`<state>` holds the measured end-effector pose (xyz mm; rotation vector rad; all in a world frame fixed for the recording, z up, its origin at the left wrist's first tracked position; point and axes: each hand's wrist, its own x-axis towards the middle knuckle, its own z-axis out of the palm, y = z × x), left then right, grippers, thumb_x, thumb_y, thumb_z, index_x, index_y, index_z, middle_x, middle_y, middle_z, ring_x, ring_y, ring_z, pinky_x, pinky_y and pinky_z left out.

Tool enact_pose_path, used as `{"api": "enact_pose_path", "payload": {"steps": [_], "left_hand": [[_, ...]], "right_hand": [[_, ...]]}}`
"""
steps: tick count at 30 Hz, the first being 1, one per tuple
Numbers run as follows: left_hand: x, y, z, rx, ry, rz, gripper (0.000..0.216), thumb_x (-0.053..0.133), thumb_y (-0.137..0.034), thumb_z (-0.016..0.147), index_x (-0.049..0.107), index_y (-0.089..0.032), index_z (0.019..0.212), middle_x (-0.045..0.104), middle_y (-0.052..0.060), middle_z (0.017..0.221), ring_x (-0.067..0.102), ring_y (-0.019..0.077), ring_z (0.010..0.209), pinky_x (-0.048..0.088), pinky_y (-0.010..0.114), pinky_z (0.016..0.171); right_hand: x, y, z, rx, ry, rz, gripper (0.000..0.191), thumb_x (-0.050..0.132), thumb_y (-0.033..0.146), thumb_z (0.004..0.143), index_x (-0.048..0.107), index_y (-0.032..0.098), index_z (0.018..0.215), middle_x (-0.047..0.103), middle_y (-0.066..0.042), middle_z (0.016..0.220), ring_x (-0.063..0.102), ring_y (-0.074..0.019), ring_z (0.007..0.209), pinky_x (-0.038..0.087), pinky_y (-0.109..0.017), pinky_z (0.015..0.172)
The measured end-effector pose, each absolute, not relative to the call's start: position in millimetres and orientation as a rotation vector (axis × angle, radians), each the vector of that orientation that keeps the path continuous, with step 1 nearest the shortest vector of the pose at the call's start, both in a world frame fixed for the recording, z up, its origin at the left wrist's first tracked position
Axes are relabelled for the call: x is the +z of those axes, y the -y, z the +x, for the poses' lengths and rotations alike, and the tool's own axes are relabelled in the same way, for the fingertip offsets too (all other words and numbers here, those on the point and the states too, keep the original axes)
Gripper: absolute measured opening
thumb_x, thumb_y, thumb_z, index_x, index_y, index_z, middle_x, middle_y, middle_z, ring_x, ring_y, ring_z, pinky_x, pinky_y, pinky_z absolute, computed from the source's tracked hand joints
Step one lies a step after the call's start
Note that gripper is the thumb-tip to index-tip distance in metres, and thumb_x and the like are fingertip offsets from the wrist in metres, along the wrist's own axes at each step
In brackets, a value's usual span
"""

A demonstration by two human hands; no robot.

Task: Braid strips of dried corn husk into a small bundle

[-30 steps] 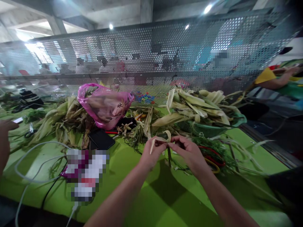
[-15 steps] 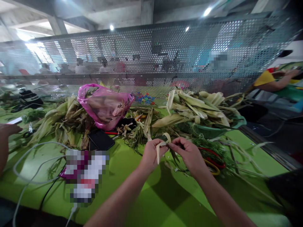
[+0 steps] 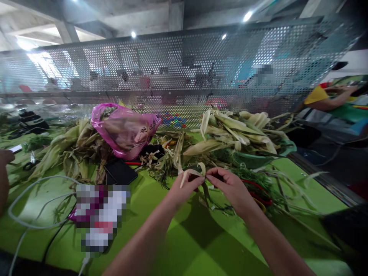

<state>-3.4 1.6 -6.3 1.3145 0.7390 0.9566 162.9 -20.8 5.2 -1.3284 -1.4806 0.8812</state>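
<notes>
Over the green table, my left hand (image 3: 185,186) pinches a pale strip of corn husk (image 3: 187,176); one end curls up above the fingers and another lies across them. My right hand (image 3: 225,184) is closed in a pinch at the same piece, its fingertips almost touching those of the left. A darker green leaf strip hangs below the fingertips. Just beyond the hands lie dried husks (image 3: 205,147) and a tangle of thin green strands (image 3: 161,172). Beside my right hand, red and yellow scissor-like handles (image 3: 260,191) show partly under green strands.
A pink plastic bag (image 3: 123,130) stands on the left near a husk heap (image 3: 77,149). A green basket (image 3: 258,159) of husks is at right. A black phone (image 3: 120,172), a blurred-out phone with white cables, and black scissors (image 3: 31,163) lie left. Another person's hand (image 3: 4,168) shows at the left edge.
The loose end of the husk strip has swung from hanging below my left fingers to lying across them. Both hands stay close together. The view has shifted slightly.
</notes>
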Motion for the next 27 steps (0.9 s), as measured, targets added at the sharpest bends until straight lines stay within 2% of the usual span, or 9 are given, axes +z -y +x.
{"api": "enact_pose_path", "payload": {"steps": [7, 14, 19, 23, 27], "left_hand": [[-8.8, -4.2, -1.9, 1.003, -0.851, 1.272, 0.019, 0.062, -0.033, 0.076, 0.056, -0.016, 0.068, 0.046, -0.003, 0.063, 0.037, 0.0091, 0.059, 0.029, 0.023, 0.058], [-10.1, -4.9, -4.8, 0.999, -0.784, 1.225, 0.017, 0.065, -0.03, 0.073, 0.057, -0.016, 0.066, 0.042, -0.004, 0.058, 0.034, 0.0085, 0.054, 0.022, 0.023, 0.052], [-12.2, -5.2, -5.5, 1.096, -0.805, 1.071, 0.019, 0.064, -0.033, 0.074, 0.059, -0.015, 0.072, 0.049, -0.001, 0.061, 0.037, 0.0093, 0.052, 0.025, 0.024, 0.05], [-9.7, -3.2, -3.9, 1.139, -0.803, 0.942, 0.021, 0.066, -0.034, 0.073, 0.06, -0.015, 0.076, 0.052, 0.001, 0.065, 0.039, 0.0092, 0.053, 0.028, 0.023, 0.051], [-7.8, -2.3, -1.9, 1.164, -0.805, 0.926, 0.021, 0.068, -0.034, 0.07, 0.059, -0.015, 0.072, 0.046, -0.002, 0.06, 0.038, 0.0089, 0.052, 0.028, 0.023, 0.051]], "right_hand": [[0.8, 19.2, 160.7, 0.898, 1.498, -1.273, 0.02, 0.066, 0.036, 0.077, 0.065, 0.02, 0.09, 0.063, -0.002, 0.08, 0.055, -0.0174, 0.075, 0.045, -0.03, 0.07], [0.8, 17.5, 163.6, 0.814, 1.51, -1.271, 0.02, 0.067, 0.038, 0.077, 0.063, 0.021, 0.085, 0.06, -0.001, 0.076, 0.054, -0.017, 0.072, 0.044, -0.03, 0.067], [5.2, 22.4, 161.9, 0.535, 1.474, -1.353, 0.032, 0.066, 0.041, 0.079, 0.059, 0.022, 0.104, 0.06, -0.003, 0.089, 0.051, -0.015, 0.064, 0.044, -0.028, 0.06], [4.5, 27.5, 151.0, 0.38, 1.593, -1.372, 0.02, 0.063, 0.042, 0.082, 0.061, 0.022, 0.084, 0.06, -0.003, 0.083, 0.053, -0.0164, 0.068, 0.043, -0.028, 0.062], [-0.1, 27.4, 140.0, 0.535, 1.671, -1.375, 0.022, 0.06, 0.043, 0.082, 0.063, 0.021, 0.085, 0.066, -0.004, 0.081, 0.059, -0.0198, 0.074, 0.046, -0.031, 0.069]]}}
